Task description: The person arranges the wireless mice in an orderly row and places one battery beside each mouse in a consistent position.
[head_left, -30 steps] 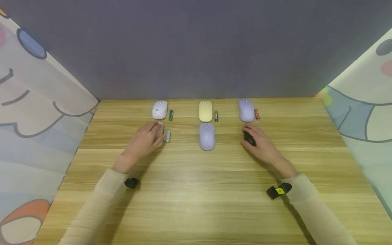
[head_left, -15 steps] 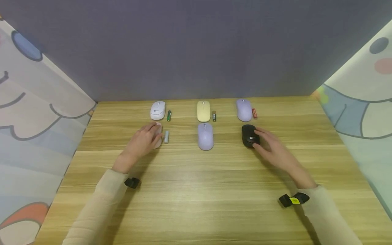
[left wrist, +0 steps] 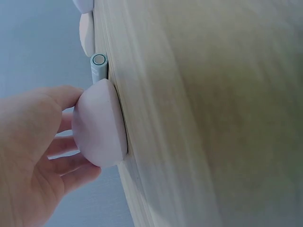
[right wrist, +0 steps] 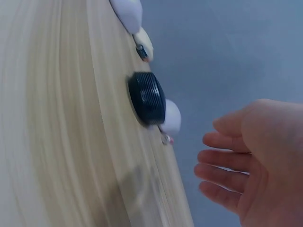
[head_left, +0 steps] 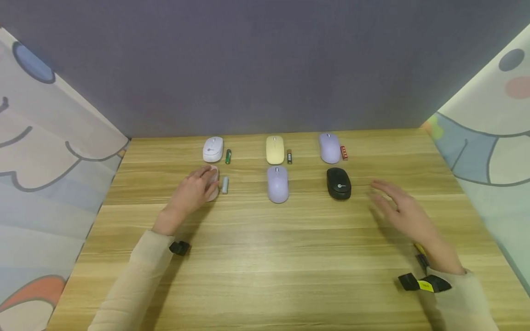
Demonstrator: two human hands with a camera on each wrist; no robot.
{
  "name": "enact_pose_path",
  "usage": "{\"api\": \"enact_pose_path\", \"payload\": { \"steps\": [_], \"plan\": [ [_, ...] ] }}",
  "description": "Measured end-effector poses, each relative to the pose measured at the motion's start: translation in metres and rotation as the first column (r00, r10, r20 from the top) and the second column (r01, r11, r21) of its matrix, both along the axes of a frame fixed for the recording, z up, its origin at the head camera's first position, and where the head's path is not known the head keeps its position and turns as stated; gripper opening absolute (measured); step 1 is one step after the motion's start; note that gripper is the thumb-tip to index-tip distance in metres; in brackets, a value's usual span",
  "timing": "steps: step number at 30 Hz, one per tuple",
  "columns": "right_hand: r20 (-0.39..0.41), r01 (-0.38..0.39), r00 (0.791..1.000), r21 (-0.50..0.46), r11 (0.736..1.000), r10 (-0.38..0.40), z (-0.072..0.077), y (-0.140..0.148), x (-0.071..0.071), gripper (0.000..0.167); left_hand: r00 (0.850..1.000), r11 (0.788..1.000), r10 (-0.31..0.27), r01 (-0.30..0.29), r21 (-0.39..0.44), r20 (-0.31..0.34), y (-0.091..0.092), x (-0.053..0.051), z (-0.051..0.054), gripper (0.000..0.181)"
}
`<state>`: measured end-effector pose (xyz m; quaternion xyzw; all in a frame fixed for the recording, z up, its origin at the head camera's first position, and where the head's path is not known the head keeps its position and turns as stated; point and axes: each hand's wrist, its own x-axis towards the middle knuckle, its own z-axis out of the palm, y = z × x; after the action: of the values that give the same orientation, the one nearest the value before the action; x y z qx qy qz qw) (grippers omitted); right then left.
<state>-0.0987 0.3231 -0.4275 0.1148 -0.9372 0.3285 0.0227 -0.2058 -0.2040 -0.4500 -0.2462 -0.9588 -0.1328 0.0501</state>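
At the left, my left hand [head_left: 188, 193] holds a pale pink computer mouse [left wrist: 100, 127] on the table; the left wrist view shows the thumb on one side and the fingers on the other. A light blue-grey battery [head_left: 225, 185] lies beside that mouse. My right hand [head_left: 403, 214] hovers over the table at the right, fingers extended and holding nothing. To its left sits a black mouse [head_left: 338, 184], untouched. Between the two hands is a purple mouse [head_left: 278, 185].
Along the back stand a white mouse [head_left: 213, 149] with a green battery [head_left: 228, 156], a yellow mouse [head_left: 275, 150] with a black battery [head_left: 289, 156], and another purple mouse [head_left: 329, 148] with a red battery [head_left: 344, 153]. A grey panel [head_left: 269, 69] rises behind the wooden table [head_left: 265, 266].
My right hand has let go of the black mouse and drawn away to the right and toward me. The black mouse stays in place. My left hand keeps its hold on the pink mouse.
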Motion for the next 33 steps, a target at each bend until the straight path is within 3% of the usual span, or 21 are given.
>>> {"api": "enact_pose_path", "payload": {
  "steps": [10, 14, 18, 23, 27, 33],
  "plan": [
    [0.066, 0.030, 0.997, 0.052, 0.998, -0.033, 0.001, 0.039, 0.022, 0.039, 1.000, 1.000, 0.002, -0.002, -0.018, -0.008, 0.001, -0.001, 0.000, 0.044],
    [0.142, 0.037, 0.989, 0.099, 0.994, -0.051, 0.000, 0.054, 0.031, 0.037, 1.000, 1.000, 0.006, -0.006, -0.023, -0.002, 0.001, 0.000, 0.001, 0.043],
    [0.312, 0.023, 0.948, 0.148, 0.989, -0.069, 0.003, 0.068, 0.041, 0.036, 1.000, 1.000, 0.006, -0.006, -0.020, -0.009, 0.001, -0.001, 0.000, 0.043],
    [0.498, 0.010, 0.860, 0.202, 0.979, -0.111, 0.007, 0.078, 0.052, 0.047, 1.000, 1.000, 0.006, -0.006, -0.013, -0.007, 0.002, -0.001, 0.000, 0.043],
    [0.532, 0.007, 0.837, 0.216, 0.976, -0.124, 0.003, 0.084, 0.059, 0.047, 1.000, 1.000, 0.005, -0.005, -0.014, -0.007, 0.001, -0.001, 0.000, 0.042],
    [0.553, -0.011, 0.823, 0.237, 0.971, -0.126, -0.002, 0.087, 0.059, 0.034, 1.000, 1.000, 0.004, -0.004, -0.013, -0.015, 0.002, 0.000, 0.001, 0.043]
  ]
}}
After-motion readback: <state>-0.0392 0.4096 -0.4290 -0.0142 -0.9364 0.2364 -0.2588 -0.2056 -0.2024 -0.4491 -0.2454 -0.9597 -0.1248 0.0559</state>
